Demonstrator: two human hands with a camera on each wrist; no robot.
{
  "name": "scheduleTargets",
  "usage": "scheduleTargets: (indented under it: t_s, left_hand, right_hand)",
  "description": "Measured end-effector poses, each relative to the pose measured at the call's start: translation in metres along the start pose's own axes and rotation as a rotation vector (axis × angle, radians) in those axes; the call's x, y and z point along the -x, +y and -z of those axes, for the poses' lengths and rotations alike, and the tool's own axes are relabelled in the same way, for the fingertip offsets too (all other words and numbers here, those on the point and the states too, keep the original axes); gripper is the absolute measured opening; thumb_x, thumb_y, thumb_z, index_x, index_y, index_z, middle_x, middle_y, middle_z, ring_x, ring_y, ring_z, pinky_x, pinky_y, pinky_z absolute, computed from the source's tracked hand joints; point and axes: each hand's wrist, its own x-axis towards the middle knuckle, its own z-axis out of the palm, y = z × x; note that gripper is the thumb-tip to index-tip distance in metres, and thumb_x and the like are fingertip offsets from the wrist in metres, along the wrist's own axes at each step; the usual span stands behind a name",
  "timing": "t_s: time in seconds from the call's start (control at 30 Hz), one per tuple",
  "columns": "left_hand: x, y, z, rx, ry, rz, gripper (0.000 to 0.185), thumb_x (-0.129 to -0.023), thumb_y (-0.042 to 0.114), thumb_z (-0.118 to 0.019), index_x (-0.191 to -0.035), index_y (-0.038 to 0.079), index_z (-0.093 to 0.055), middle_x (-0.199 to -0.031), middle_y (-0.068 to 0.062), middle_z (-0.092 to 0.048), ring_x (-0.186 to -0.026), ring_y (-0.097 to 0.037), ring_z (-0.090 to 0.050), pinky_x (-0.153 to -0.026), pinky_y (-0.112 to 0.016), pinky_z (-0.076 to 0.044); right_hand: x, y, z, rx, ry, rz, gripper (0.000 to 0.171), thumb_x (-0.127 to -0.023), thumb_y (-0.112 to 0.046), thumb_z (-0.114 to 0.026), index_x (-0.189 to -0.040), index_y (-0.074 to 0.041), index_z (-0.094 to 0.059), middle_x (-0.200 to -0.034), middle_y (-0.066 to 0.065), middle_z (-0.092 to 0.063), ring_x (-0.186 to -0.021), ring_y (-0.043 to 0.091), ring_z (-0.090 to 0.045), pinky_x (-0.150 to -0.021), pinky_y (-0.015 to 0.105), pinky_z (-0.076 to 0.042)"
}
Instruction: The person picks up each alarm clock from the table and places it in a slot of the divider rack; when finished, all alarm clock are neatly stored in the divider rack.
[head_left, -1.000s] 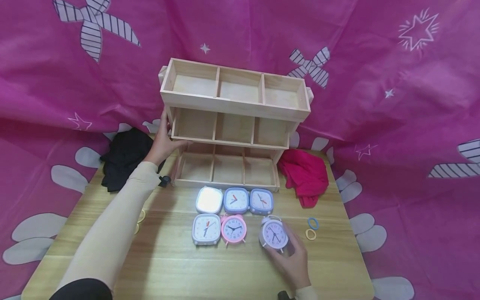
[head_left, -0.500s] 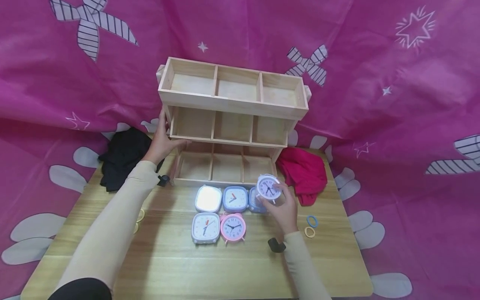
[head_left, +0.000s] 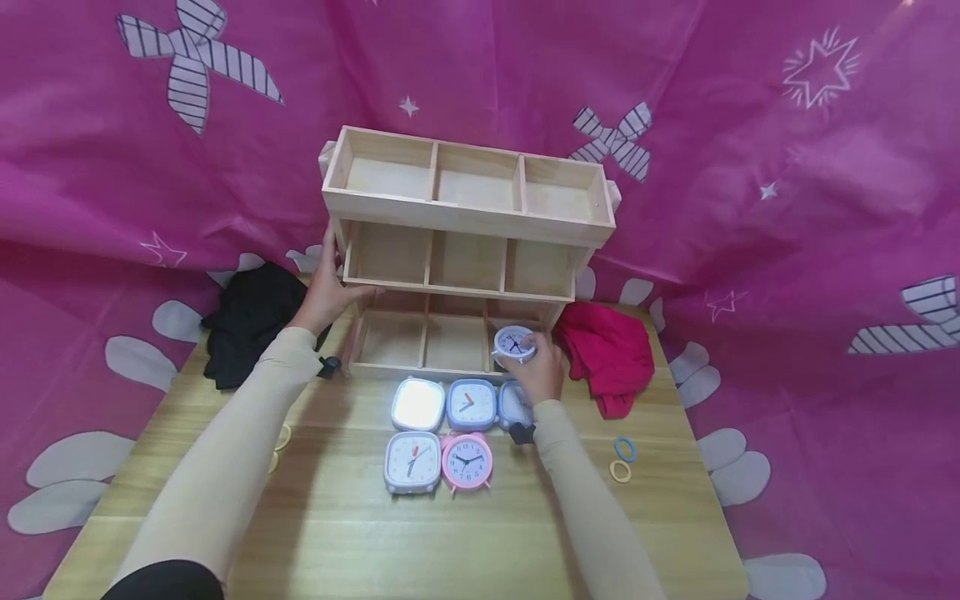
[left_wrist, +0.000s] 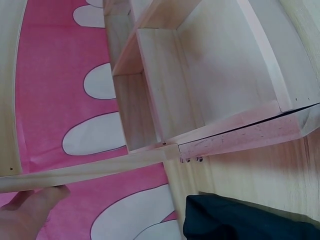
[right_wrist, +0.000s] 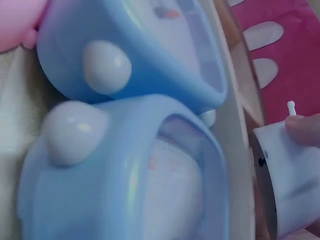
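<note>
A three-tier wooden storage rack (head_left: pixel 468 218) stands at the back of the table, each tier split into three compartments. My left hand (head_left: pixel 326 292) grips its left side at the middle tier; the fingertips (left_wrist: pixel 55 192) show against a wooden strip in the left wrist view. In my right hand (head_left: pixel 543 367) is a round pale-lavender twin-bell alarm clock (head_left: pixel 513 342), held face up over the right compartment of the bottom tier. Its white side (right_wrist: pixel 295 175) appears in the right wrist view. Just below sits a blue square clock (right_wrist: pixel 125 185), partly covered by my right wrist in the head view.
Beside that blue clock are another blue one (head_left: pixel 472 406) and a glare-covered clock (head_left: pixel 417 405). A white square clock (head_left: pixel 412 463) and a pink round clock (head_left: pixel 467 462) lie nearer. Black cloth (head_left: pixel 251 321) and red cloth (head_left: pixel 611 354) flank the rack; blue (head_left: pixel 625 449) and yellow rings (head_left: pixel 620 472) lie right.
My right hand has lifted the lavender clock off the table beside the pink one and carried it forward, over the blue clock, to the bottom tier. The left hand keeps its grip on the rack.
</note>
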Motion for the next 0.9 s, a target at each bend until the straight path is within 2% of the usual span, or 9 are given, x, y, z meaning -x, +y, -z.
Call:
scheduleTargets:
  t_s: [0.13, 0.2, 0.33, 0.43, 0.57, 0.67, 0.73, 0.9]
  left_hand:
    - [0.003, 0.000, -0.002, 0.014, -0.008, 0.001, 0.143, -0.079, -0.001, -0.092, -0.168, 0.052, 0.006, -0.179, -0.007, -0.013, -0.159, -0.044, -0.029, -0.123, -0.070, -0.036]
    - [0.004, 0.000, -0.002, 0.016, -0.012, -0.002, 0.144, -0.079, -0.002, -0.092, -0.169, 0.048, 0.007, -0.179, -0.008, -0.013, -0.160, -0.044, -0.027, -0.123, -0.071, -0.036]
    - [0.005, 0.001, -0.003, 0.004, -0.011, -0.006, 0.144, -0.079, -0.002, -0.092, -0.169, 0.047, 0.009, -0.179, -0.010, -0.011, -0.161, -0.045, -0.025, -0.124, -0.071, -0.035]
    - [0.005, 0.002, -0.002, -0.009, -0.006, -0.009, 0.144, -0.079, -0.001, -0.092, -0.169, 0.049, 0.009, -0.179, -0.008, -0.011, -0.161, -0.045, -0.025, -0.123, -0.072, -0.036]
    - [0.003, 0.001, -0.001, -0.023, 0.000, -0.013, 0.143, -0.079, 0.000, -0.092, -0.168, 0.050, 0.008, -0.180, -0.007, -0.010, -0.160, -0.046, -0.026, -0.122, -0.072, -0.036]
    - [0.002, 0.000, 0.000, -0.028, 0.003, -0.005, 0.143, -0.080, 0.002, -0.093, -0.168, 0.050, 0.008, -0.179, -0.008, -0.011, -0.160, -0.046, -0.027, -0.123, -0.072, -0.036]
    - [0.002, 0.000, 0.000, -0.027, 0.002, 0.002, 0.144, -0.079, 0.002, -0.093, -0.168, 0.050, 0.009, -0.179, -0.009, -0.011, -0.160, -0.046, -0.027, -0.123, -0.072, -0.036]
    - [0.003, 0.006, 0.001, -0.043, -0.004, 0.027, 0.144, -0.080, 0.000, -0.092, -0.169, 0.045, 0.012, -0.180, -0.013, -0.009, -0.160, -0.047, -0.025, -0.126, -0.070, -0.033]
  right_hand:
    - [-0.002, 0.005, -0.009, 0.055, -0.010, -0.006, 0.052, -0.072, -0.035, -0.098, -0.107, -0.011, -0.069, -0.125, 0.016, -0.072, -0.119, 0.041, -0.061, -0.111, 0.058, -0.041]
    - [-0.002, 0.008, -0.013, 0.082, -0.004, 0.015, 0.050, -0.071, -0.035, -0.098, -0.104, -0.011, -0.069, -0.133, 0.019, -0.072, -0.129, 0.042, -0.060, -0.114, 0.060, -0.040]
    - [-0.002, 0.011, -0.019, 0.121, 0.001, 0.061, 0.045, -0.070, -0.033, -0.099, -0.098, -0.010, -0.071, -0.145, 0.020, -0.068, -0.151, 0.040, -0.048, -0.117, 0.063, -0.038]
    - [-0.002, 0.012, -0.021, 0.140, -0.010, 0.075, 0.044, -0.070, -0.033, -0.099, -0.095, -0.009, -0.072, -0.135, 0.018, -0.073, -0.153, 0.038, -0.046, -0.116, 0.064, -0.038]
    - [-0.003, 0.011, -0.021, 0.153, -0.029, 0.072, 0.043, -0.071, -0.034, -0.098, -0.094, -0.008, -0.072, -0.114, 0.017, -0.078, -0.143, 0.038, -0.056, -0.115, 0.063, -0.039]
    - [-0.004, 0.011, -0.021, 0.158, -0.048, 0.065, 0.043, -0.072, -0.035, -0.097, -0.095, -0.009, -0.072, -0.109, 0.016, -0.077, -0.134, 0.039, -0.060, -0.115, 0.062, -0.040]
    - [-0.004, 0.012, -0.020, 0.148, -0.062, 0.066, 0.044, -0.073, -0.035, -0.096, -0.098, -0.008, -0.073, -0.114, 0.018, -0.077, -0.134, 0.040, -0.060, -0.115, 0.064, -0.040]
    - [-0.001, 0.011, -0.014, 0.094, -0.048, 0.130, 0.047, -0.077, -0.030, -0.093, -0.112, -0.002, -0.076, -0.144, 0.025, -0.065, -0.149, 0.045, -0.047, -0.116, 0.072, -0.040]
